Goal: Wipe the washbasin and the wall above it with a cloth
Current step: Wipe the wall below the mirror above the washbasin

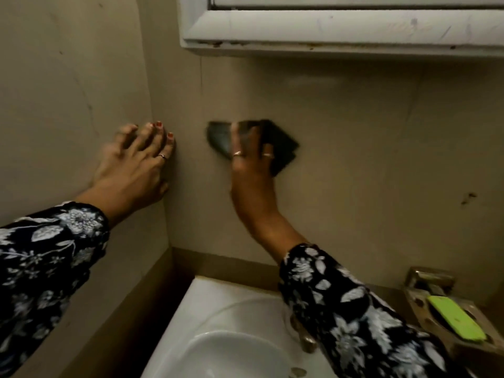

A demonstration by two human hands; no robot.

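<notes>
My right hand (249, 159) pressed a dark cloth (275, 144) flat against the beige wall (354, 137) above the washbasin (215, 317), fingers spread over the fabric and holding it to the surface, two rings showing on that hand. The cloth was blurred; its corners stuck out to the left and right of my fingers, well below the white cabinet frame (327, 31) that ran along the top of the scene. My left hand (136, 162) held nothing: it lay open and flat on the side wall (68, 91) at the left, just beside the corner where the two walls met, its red-painted fingertips (159, 124) pointing up and one ring on a finger. Both arms wore dark sleeves (43, 263) printed with white flowers. The white washbasin sat near and below, its rim against the far wall, and my right forearm crossed over its right side, hiding most of the tap. At the right, a green bar of soap (455, 317) rested in a brownish soap dish (420, 304) fixed to the wall.
</notes>
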